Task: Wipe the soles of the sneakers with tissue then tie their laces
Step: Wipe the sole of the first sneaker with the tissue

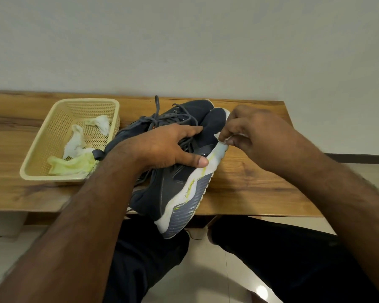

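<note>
Person is sitting at a low wooden bench [249, 182], knees in dark trousers showing below its near edge. Left hand [171, 147] is gripping the near sneaker [179, 189] across its laced top: fingers are wrapping over the far side, held together, thumb pressing down on the grey upper just beside the white midsole. This shoe is lying tilted on its side, sole edge facing right, heel overhanging the near edge of the bench. Second sneaker [184, 112] is lying just behind it, touching, laces [162, 115] loose and untied. Right hand [256, 132] is pinching a small wad of white tissue [222, 138] between thumb and fingertips, holding it against the midsole rim near the toe. At far left, a cream plastic basket [42, 171] is standing on the bench, holding crumpled used tissues [74, 149], some stained yellow-green.
</note>
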